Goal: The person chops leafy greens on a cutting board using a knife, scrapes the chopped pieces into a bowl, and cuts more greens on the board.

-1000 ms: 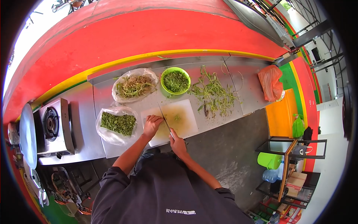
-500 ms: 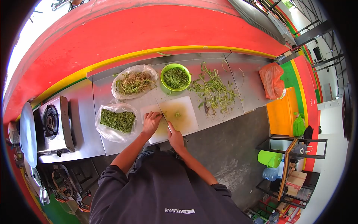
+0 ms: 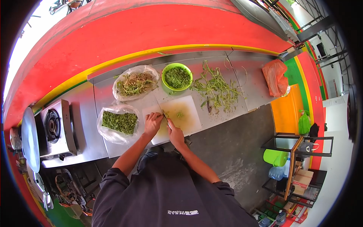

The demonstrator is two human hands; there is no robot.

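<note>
Chopped greens (image 3: 179,114) lie in a small heap on the white cutting board (image 3: 192,123), just right of the left hand (image 3: 152,123) and just beyond the right hand (image 3: 176,136). The right hand is wrapped around the handle of a kitchen knife (image 3: 169,125), its blade pointing away and slanting past the left fingertips. The left hand's fingers are bunched and bent down beside the blade; whether they pinch anything is too small to tell. Beyond both hands stands a lime-green bowl (image 3: 176,89) of finely cut leaves (image 3: 177,77). Near the left hand, on its outer side, a clear plastic bag (image 3: 107,133) lies open around more cut greens (image 3: 120,122); beyond it, a second clear bag (image 3: 152,72) holds tangled stems (image 3: 137,84). Leafy stalks (image 3: 221,92) are spread loose on the steel counter (image 3: 87,113), beyond the right hand and to its right.
</note>
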